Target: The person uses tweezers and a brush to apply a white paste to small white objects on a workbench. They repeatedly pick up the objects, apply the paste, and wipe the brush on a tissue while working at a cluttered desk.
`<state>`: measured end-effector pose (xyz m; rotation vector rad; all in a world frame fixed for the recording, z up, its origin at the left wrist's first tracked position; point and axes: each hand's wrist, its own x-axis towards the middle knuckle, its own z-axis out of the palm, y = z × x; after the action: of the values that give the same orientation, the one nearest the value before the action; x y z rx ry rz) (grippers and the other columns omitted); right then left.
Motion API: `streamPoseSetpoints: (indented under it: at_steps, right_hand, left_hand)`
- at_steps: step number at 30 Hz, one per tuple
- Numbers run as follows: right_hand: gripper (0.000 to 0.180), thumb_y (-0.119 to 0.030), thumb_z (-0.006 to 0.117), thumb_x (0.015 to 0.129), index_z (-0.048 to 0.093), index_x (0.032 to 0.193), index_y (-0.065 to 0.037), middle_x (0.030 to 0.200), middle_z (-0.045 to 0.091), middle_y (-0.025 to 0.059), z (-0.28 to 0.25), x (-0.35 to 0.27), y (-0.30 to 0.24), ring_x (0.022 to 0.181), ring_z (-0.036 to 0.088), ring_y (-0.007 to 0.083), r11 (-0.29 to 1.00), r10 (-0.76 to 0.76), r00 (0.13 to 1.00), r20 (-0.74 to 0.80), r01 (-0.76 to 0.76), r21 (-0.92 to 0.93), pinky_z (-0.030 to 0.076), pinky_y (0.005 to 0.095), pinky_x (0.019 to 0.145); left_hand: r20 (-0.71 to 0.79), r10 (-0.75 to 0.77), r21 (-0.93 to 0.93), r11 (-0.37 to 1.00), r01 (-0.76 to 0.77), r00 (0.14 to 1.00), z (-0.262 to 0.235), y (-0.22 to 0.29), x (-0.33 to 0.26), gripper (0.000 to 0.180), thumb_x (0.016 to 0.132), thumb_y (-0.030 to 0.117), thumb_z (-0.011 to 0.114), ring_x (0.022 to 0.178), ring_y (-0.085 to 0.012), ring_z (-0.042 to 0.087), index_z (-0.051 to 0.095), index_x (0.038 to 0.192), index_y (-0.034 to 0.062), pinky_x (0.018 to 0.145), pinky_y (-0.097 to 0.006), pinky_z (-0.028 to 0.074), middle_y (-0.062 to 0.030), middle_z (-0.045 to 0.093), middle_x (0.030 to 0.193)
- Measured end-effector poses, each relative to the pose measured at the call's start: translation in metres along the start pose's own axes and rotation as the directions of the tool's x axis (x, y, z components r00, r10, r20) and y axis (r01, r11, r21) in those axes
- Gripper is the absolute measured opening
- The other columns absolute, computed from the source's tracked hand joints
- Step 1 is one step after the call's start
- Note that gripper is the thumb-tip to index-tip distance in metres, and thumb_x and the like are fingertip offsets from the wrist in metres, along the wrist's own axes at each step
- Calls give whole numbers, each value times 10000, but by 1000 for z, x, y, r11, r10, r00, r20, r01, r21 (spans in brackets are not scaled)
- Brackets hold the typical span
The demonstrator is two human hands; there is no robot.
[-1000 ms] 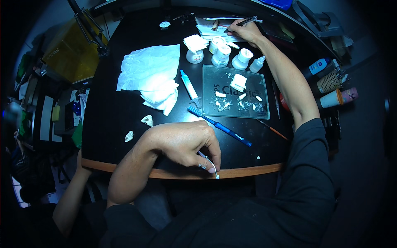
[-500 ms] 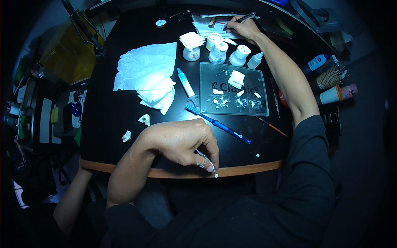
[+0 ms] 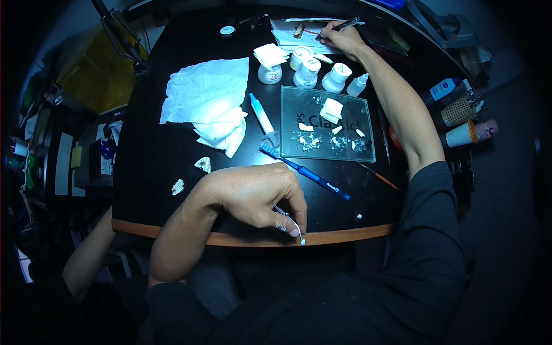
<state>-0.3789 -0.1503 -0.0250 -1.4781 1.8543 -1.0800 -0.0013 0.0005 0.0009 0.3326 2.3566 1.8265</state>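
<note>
Left hand [image 3: 259, 195] pinching thin metal instrument [image 3: 292, 221] at table edge [image 3: 345, 234]; right hand [image 3: 343, 40] gripping pen [image 3: 345, 24]; brace wrists, keep tip steady.

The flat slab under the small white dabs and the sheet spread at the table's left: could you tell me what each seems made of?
The slab looks like clear glass: glossy, see-through to the dark table. The white sheet looks like soft tissue paper, matt and crumpled into folds.
</note>
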Motion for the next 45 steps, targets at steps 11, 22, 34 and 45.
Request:
streamPoseSetpoints:
  at_steps: [11, 22, 34, 45]
  right_hand:
    - [99, -102, 692, 929, 683, 855, -37, 860, 716, 61, 5, 5, 2, 790, 698, 94, 990, -13, 1000, -21, 10, -140, 570, 223, 727]
    - [152, -173, 710, 922, 681, 844, -46, 817, 723, 72, 4, -2, -1, 758, 719, 108, 1000, -12, 1000, -22, 12, -2, 531, 238, 681]
    - [95, -129, 700, 954, 701, 919, -41, 899, 735, 85, 2, -4, -6, 831, 711, 109, 993, -3, 999, 32, 6, -116, 578, 214, 753]
    - [81, -94, 621, 962, 686, 942, -50, 930, 683, 43, -10, -13, -11, 864, 667, 104, 990, 74, 987, 144, -91, 112, 551, 238, 793]
  left_hand:
    - [-10, 17, -6, 1000, -17, 1000, 3, -2, -2, 176, 874, 181, 796, 646, -128, 638, 809, 996, 55, 525, -287, 412, -58, 753, 830]
    - [-6, -12, 4, 1000, 12, 1000, 2, 1, -2, 171, 878, 182, 792, 653, -136, 644, 809, 995, 58, 532, -292, 418, -62, 754, 831]
    - [-3, -21, 5, 1000, 21, 1000, 2, 2, -1, 161, 881, 166, 784, 709, -163, 676, 804, 990, 49, 587, -306, 462, -73, 756, 848]
    - [-3, -48, 69, 996, 48, 999, 1, 4, -3, 161, 866, 133, 764, 878, -215, 741, 800, 997, 47, 737, -349, 537, -97, 780, 906]
